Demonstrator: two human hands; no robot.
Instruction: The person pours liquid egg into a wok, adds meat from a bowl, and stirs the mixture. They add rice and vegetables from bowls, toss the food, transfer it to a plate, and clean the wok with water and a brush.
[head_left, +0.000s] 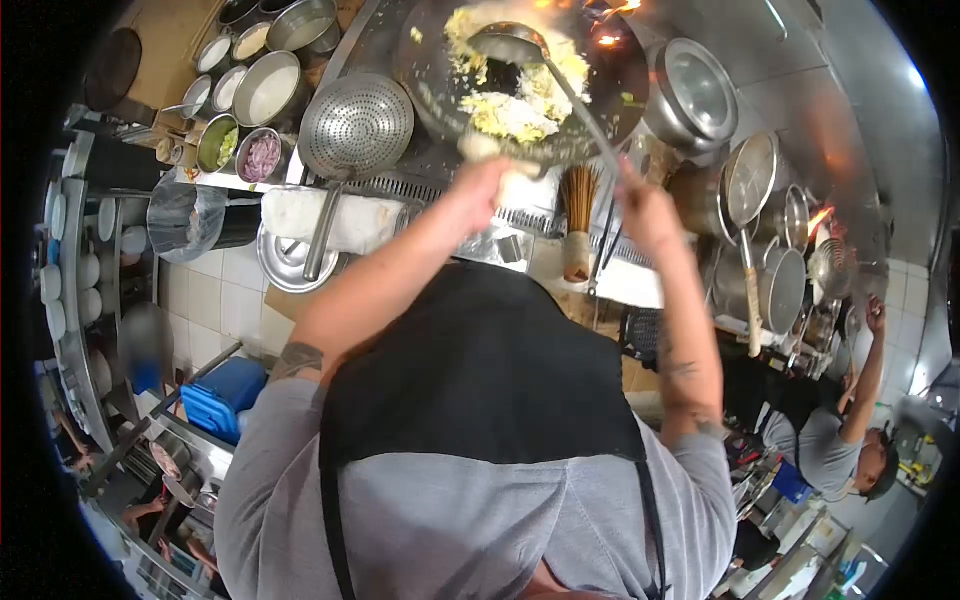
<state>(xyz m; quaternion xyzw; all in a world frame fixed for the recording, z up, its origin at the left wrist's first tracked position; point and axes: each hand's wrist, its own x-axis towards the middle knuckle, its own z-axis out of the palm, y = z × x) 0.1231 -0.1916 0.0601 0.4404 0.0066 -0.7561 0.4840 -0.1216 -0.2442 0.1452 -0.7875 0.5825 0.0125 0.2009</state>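
Observation:
My left hand (482, 196) is closed at the near edge of a large wok (622, 85), with a pale cloth (515, 190) bunched against the rim. The fingers are partly blurred. My right hand (648, 212) grips the long handle of a ladle (510, 43), whose bowl is over the far side of the wok. White and yellow food (508, 117), resembling rice with egg, lies spread around the wok. A bamboo wok brush (577, 225) stands between my hands, on the near side of the stove.
A perforated strainer (357, 125) sits left of the wok, beside pots (270, 90) of ingredients and a bowl of chopped onion (262, 157). Flames (610, 40) show at the wok's far edge. Stacked metal bowls (700, 90) and pots stand right. Another person (830, 450) works at far right.

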